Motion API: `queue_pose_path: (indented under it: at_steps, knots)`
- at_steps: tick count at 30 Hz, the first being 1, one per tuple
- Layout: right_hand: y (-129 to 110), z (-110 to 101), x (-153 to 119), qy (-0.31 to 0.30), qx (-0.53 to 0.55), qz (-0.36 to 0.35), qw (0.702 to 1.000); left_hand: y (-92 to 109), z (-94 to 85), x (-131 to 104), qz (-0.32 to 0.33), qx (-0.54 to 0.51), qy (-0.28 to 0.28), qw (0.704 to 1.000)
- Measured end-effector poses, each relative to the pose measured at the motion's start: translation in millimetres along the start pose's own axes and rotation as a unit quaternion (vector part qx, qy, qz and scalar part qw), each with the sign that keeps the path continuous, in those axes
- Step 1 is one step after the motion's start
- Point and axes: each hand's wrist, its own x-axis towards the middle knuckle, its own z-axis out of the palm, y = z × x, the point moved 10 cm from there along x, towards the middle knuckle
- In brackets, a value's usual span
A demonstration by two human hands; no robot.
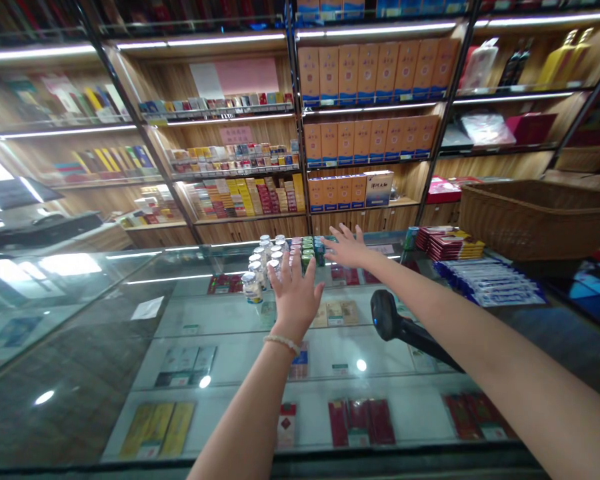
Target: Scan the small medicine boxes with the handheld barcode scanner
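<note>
My left hand (296,293), with a beaded bracelet (282,343) at the wrist, reaches over the glass counter with its fingers spread. It partly covers a group of small white-capped bottles (253,285) standing upright in rows. Beside them are pink-topped and green-topped containers (307,248), close to the fingertips of this hand. My right hand (347,248) is stretched out with fingers apart, at the right edge of the same group, near some dark teal containers (319,252). Whether either hand touches a container I cannot tell. Neither hand holds anything.
A black barcode scanner (386,317) lies on the glass counter (220,393) under my right forearm. To the right are blue-white packets (490,281), red packs (440,243), a lone green can (411,238) and a brown basket (535,220). Shelves with orange boxes (367,70) stand behind.
</note>
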Motion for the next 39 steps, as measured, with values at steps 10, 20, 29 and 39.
queue_pose_path:
  at_steps: [10, 20, 29, 39]
  knots:
    - [-3, -7, -2, 0.060, 0.002, -0.014, 0.998, 1, -2.2, 0, -0.006, 0.008, -0.001, 1.000]
    - [-12, -17, 8, 0.114, 0.041, -0.002, 0.993, -1, -0.7, -1, -0.011, -0.007, 0.009, 1.000]
    - [-20, -21, 8, 0.123, 0.040, -0.009, 0.992, -1, -2.3, 0, -0.005, -0.010, 0.016, 1.000]
    - [-14, -51, -28, 0.170, 0.072, -0.040, 0.982, 1, -11.0, -1, -0.011, -0.006, 0.022, 1.000]
